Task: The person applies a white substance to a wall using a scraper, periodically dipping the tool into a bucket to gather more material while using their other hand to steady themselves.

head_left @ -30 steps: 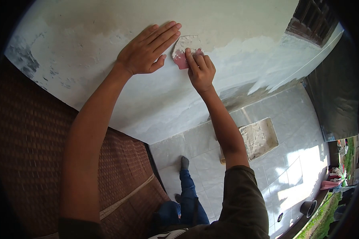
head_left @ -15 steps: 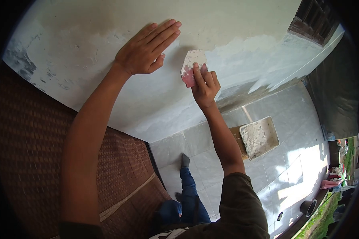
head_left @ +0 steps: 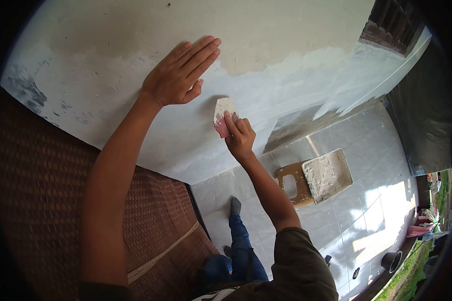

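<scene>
My left hand (head_left: 178,72) lies flat against the wall (head_left: 281,75), fingers stretched out and thumb apart, holding nothing. Lower and to its right, my right hand (head_left: 242,138) grips a pink putty scraper (head_left: 223,118), its index finger pressed along the blade. White putty coats the upper part of the scraper, which is at the wall surface; whether its edge touches cannot be made out. Around both hands the wall is patchy, with pale bluish-white putty low down and beige paint above.
A rectangular tray of white putty (head_left: 328,175) stands on the tiled floor (head_left: 306,226), beside a brown board with a cut-out (head_left: 292,185). A woven brown mat (head_left: 155,210) hangs or stands at left. A dark bucket (head_left: 390,261) is at lower right, a shuttered window (head_left: 394,27) at upper right.
My right hand has moved down and left along the wall with the scraper. My left hand stays flat on the wall, while the view has shifted slightly. More of the brown board shows.
</scene>
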`<state>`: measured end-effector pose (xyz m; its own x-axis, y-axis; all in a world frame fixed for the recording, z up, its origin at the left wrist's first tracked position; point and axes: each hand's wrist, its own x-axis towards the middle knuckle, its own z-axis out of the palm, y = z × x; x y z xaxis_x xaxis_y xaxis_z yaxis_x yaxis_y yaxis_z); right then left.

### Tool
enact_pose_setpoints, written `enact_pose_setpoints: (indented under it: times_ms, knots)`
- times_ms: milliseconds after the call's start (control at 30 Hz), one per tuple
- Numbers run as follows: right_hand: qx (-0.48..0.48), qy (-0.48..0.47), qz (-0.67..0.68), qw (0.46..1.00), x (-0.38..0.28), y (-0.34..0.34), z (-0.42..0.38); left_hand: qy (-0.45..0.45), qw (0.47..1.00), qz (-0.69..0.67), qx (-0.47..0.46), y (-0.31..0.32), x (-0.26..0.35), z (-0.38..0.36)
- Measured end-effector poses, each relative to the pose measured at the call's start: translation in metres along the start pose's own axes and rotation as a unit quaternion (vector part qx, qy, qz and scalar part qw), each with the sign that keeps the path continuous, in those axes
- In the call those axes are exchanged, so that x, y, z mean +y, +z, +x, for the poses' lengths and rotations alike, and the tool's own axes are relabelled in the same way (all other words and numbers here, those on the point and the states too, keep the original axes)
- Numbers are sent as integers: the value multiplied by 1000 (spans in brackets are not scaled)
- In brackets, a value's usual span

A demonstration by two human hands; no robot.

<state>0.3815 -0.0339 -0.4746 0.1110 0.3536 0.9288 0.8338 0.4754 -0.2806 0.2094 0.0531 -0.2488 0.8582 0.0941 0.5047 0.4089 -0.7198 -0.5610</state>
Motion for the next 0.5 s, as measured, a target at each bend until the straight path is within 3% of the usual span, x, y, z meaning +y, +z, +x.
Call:
enact_pose_setpoints:
  times_ms: [233,333,433,500]
  knots:
    - [117,-58,-79,988,25,-12,97,-1,1000,6,4,0,1,0]
    - [131,-110,-105,980,39,-2,120,-8,1000,-7,7,0,1,0]
    - [67,-103,-151,981,41,8,114,-2,1000,-5,7,-1,1,0]
    - [77,-98,-138,983,40,21,99,-2,1000,-6,6,0,1,-1]
